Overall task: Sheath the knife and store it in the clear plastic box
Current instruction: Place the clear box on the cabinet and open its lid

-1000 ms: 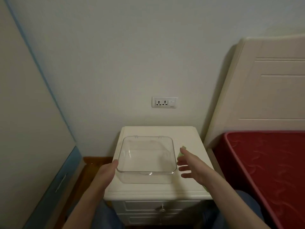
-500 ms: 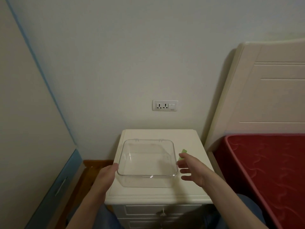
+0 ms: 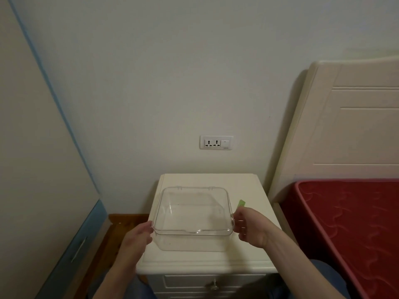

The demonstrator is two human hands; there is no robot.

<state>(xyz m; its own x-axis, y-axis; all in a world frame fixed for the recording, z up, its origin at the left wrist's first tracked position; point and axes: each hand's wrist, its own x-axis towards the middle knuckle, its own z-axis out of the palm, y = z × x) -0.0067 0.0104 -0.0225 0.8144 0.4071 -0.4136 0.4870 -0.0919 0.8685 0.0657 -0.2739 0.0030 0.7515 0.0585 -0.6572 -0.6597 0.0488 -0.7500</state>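
Observation:
The clear plastic box [image 3: 192,230] stands open and empty on the white nightstand [image 3: 248,186]. My left hand [image 3: 138,236] presses against its left wall near the front corner. My right hand [image 3: 251,226] is curled against the box's right wall at the rim, so the box is held between both hands. A small green tip [image 3: 241,203], possibly the knife or its sheath, pokes out behind my right hand; the rest of it is hidden.
The nightstand sits against the wall under a socket plate [image 3: 216,142]. A bed with a red mattress [image 3: 349,223] and cream headboard [image 3: 345,126] is at the right. A tall cabinet with a blue edge [image 3: 64,244] flanks the left, over a wooden floor strip.
My right hand moved left from hovering with spread fingers to gripping the box's right side. My left hand stayed at the left wall. The view tilted slightly.

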